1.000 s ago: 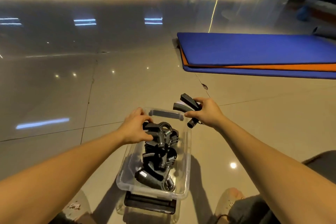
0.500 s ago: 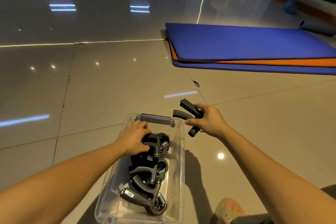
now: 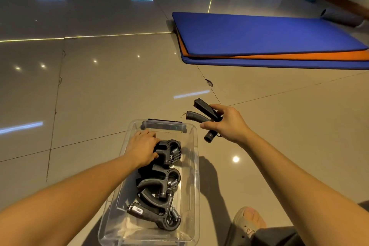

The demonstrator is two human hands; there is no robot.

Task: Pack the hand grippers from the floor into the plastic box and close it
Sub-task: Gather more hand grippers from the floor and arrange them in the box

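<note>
In clear plastic box [image 3: 195, 166], left hand [image 3: 141, 150] gripping black sprung gripper [image 3: 169, 149], right hand [image 3: 227, 124] holding second gripper [image 3: 205, 108]

Both bare forearms reach in from the bottom corners toward the middle of the frame. The left hand [image 3: 142, 151], knuckles up just below centre, curls its fingers down over the top hand gripper [image 3: 169, 149], thumb against its handle. The right hand [image 3: 227, 124], higher and right of centre, holds a second hand gripper [image 3: 205, 108] between thumb and curled fingers
</note>
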